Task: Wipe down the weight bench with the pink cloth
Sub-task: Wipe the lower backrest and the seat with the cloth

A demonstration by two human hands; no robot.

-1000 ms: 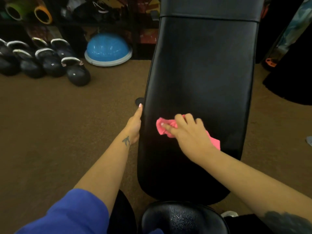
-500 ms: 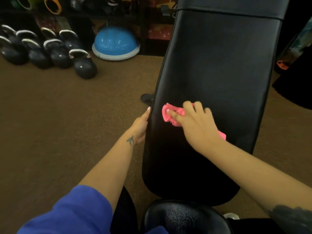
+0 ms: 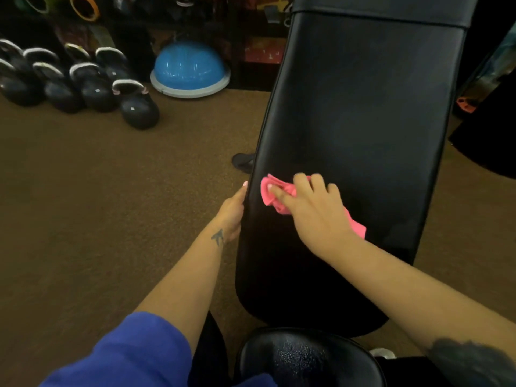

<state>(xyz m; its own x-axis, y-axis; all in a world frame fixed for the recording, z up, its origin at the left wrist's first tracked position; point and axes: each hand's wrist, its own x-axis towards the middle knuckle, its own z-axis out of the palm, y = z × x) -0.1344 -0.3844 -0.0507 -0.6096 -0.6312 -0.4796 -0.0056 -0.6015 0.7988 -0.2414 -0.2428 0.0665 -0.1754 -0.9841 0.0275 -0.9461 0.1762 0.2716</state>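
The black padded weight bench (image 3: 360, 107) runs away from me up the middle right of the view. My right hand (image 3: 315, 213) presses the crumpled pink cloth (image 3: 272, 195) flat onto the pad near its left edge; part of the cloth shows behind my wrist. My left hand (image 3: 231, 213) grips the bench's left side edge, thumb on top, just beside the cloth. A smaller round black seat pad (image 3: 301, 358) sits below, closest to me.
Several black kettlebells (image 3: 92, 85) stand on the brown carpet at the far left. A blue half-dome balance trainer (image 3: 190, 69) lies beside them. Dark shelving with gear lines the back wall. A dark object (image 3: 485, 141) fills the right edge.
My right hand has slid the pink cloth forward and towards the bench's left edge. My left hand keeps its grip on that edge. The view shifted slightly.
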